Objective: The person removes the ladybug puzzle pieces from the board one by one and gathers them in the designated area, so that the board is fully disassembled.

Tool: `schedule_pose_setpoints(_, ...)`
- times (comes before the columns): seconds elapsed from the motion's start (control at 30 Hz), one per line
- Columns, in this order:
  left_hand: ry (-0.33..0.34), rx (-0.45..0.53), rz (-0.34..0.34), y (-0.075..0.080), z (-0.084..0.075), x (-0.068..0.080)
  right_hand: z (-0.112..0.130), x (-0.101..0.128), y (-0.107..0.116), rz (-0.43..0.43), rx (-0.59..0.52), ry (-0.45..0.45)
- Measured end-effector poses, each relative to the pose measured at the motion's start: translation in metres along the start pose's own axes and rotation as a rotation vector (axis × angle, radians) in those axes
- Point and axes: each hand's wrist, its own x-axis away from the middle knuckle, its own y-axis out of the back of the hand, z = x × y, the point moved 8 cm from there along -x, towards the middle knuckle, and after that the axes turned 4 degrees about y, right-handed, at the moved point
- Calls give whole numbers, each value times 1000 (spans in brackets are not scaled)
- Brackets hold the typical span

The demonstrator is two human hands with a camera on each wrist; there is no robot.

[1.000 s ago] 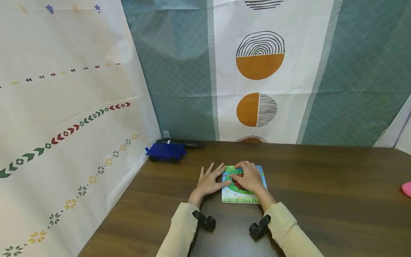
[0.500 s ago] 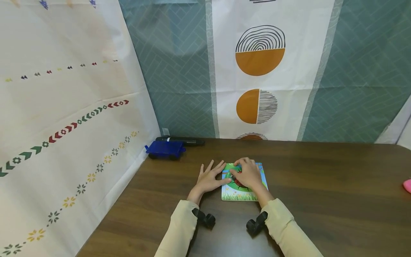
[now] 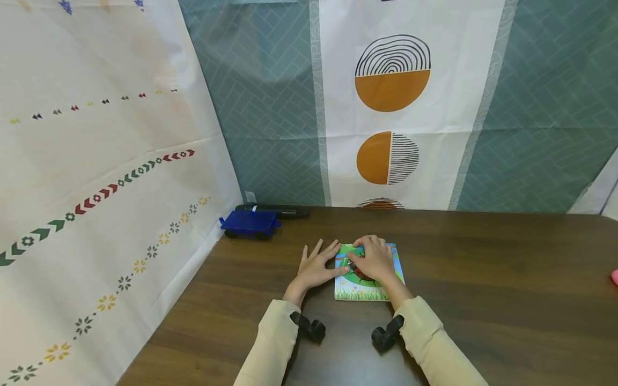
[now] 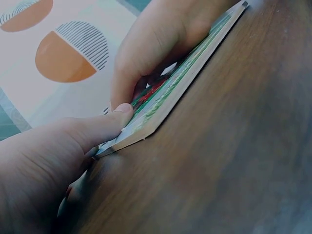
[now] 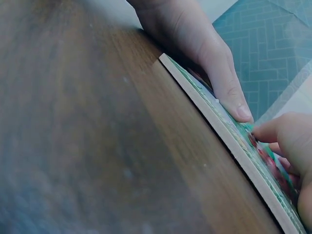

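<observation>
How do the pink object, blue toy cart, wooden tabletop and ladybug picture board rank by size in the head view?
1. Wooden tabletop
2. Ladybug picture board, partly covered by the hands
3. Blue toy cart
4. Pink object, by visible part only; the frame cuts it off, so its full size is unsure

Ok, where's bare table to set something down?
Widest: table right of the board, out to the pink thing. Narrower: between the sleeves. Crowded: far left corner, with the blue cart and black rod, and the board, under left hand and right hand.
</observation>
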Motion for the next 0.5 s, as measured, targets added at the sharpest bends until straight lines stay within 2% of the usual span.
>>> schedule_pose_setpoints(0.33,10,9,-8,0,0,-1,-1,2,2,-22,-33,15)
schedule_pose_setpoints(0.5,16,11,-7,0,2,-1,0,4,4,-70,-62,27)
